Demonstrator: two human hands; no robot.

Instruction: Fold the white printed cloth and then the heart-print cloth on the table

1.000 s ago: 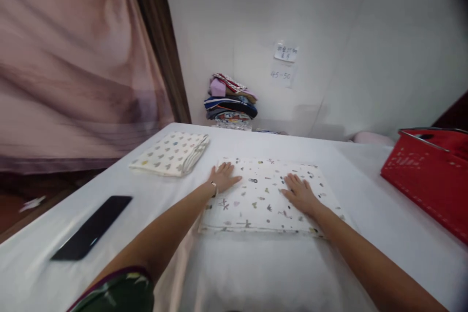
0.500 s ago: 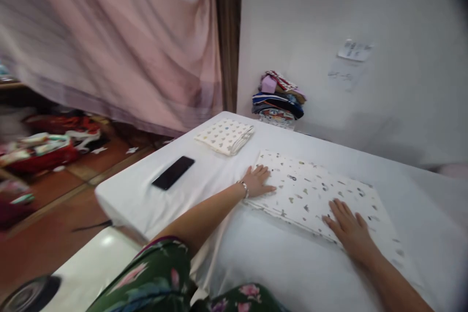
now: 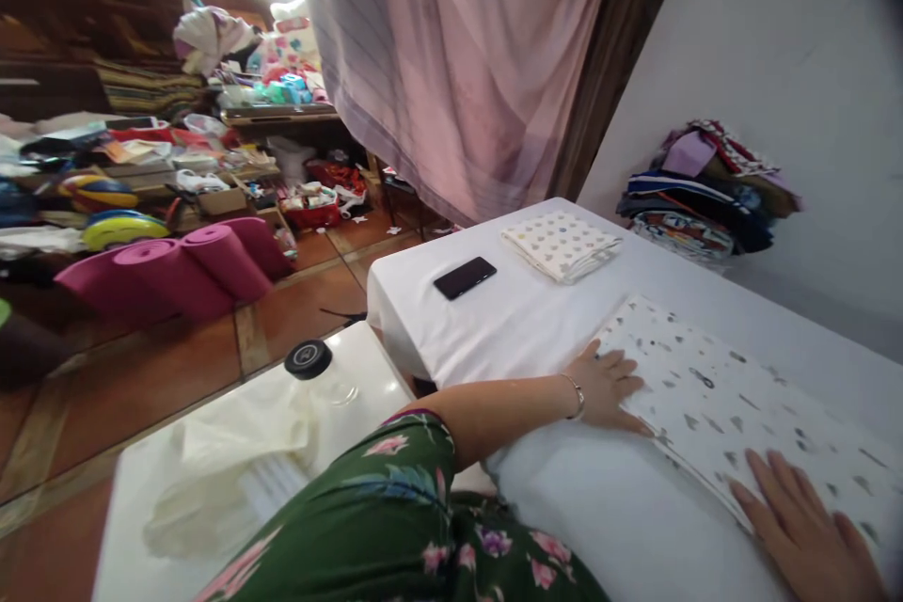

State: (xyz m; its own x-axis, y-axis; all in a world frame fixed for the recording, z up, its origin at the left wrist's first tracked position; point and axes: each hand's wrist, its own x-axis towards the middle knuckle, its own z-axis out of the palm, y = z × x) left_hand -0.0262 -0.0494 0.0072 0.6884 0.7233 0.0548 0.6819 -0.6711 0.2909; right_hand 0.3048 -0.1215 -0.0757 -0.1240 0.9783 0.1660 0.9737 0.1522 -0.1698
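A folded white cloth printed with small grey and tan motifs lies flat on the white-covered table. My left hand, a bracelet at its wrist, rests spread on the cloth's left corner. Toward the cloth's near edge, on the right, my right hand lies flat with fingers stretched out. Neither hand grips anything. Beyond my left hand, a smaller folded cloth with a heart-like print sits near the far edge, and a black phone lies to its left.
A lower white surface at the left holds a dark round lid-like object and translucent plastic. Folded clothes are stacked by the wall. A pink curtain hangs behind the table. Rolled pink mats and clutter stand on the tiled floor.
My view has swung left, bringing the lid-like object, mats and clutter into sight. Both hands stay flat on the printed cloth, fingers spread.
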